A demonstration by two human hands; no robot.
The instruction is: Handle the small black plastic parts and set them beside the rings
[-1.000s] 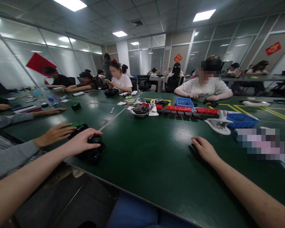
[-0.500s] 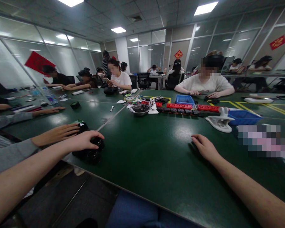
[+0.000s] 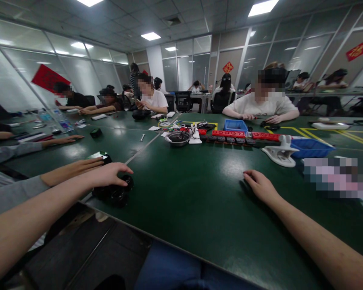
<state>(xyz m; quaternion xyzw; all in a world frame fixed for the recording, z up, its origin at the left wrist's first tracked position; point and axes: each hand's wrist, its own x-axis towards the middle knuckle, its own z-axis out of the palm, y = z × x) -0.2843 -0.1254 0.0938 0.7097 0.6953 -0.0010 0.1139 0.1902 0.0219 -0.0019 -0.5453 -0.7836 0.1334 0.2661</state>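
Observation:
My left hand [image 3: 109, 176] is over a shiny black object with rounded parts [image 3: 118, 196], near the table's front left edge. Its thumb and index finger are apart, with a gap between them; the other fingers are hidden. Part of the black object lies under my palm, and I cannot make out its kind. My right hand [image 3: 261, 186] rests on its side on the green table [image 3: 187, 201], holding nothing, its fingers loosely bent. Just beyond my left forearm, a co-worker's hand [image 3: 72, 170] reaches to a small dark box with a pale top [image 3: 104, 156].
Farther back are a metal bowl [image 3: 177, 139], a white clamp-like stand [image 3: 280, 153], red power strips [image 3: 230, 134], blue trays [image 3: 313, 148] and a wrench [image 3: 142, 137]. A blurred-out pinkish item [image 3: 335, 177] lies right of my right hand. Other people sit around the table.
My left hand has risen slightly off the black object, and the gap between thumb and index finger shows more clearly. My right hand has hardly moved.

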